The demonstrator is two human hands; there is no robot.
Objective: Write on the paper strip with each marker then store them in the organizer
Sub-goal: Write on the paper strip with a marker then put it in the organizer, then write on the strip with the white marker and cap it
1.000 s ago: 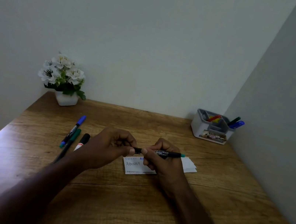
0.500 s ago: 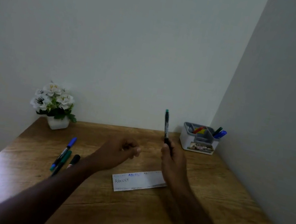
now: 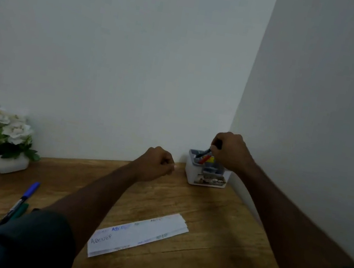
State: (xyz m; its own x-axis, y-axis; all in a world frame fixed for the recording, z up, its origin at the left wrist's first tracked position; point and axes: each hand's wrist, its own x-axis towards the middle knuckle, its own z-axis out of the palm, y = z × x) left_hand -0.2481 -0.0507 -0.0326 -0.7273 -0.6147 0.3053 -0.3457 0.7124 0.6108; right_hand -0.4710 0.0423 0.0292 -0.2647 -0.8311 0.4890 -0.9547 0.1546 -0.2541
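organizer (image 3: 204,180) behind paper strip (image 3: 139,234)

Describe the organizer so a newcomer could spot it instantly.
Start at the far right corner of the wooden desk, where the two walls meet. The small white plastic organizer box stands there under the right hand; unlike the white flower pot far left, it holds markers.

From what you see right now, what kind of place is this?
Probably a small desk corner in a home or office. A wooden desk stands against plain walls, with a white organizer holding markers, a flower pot, and a paper strip with handwriting.
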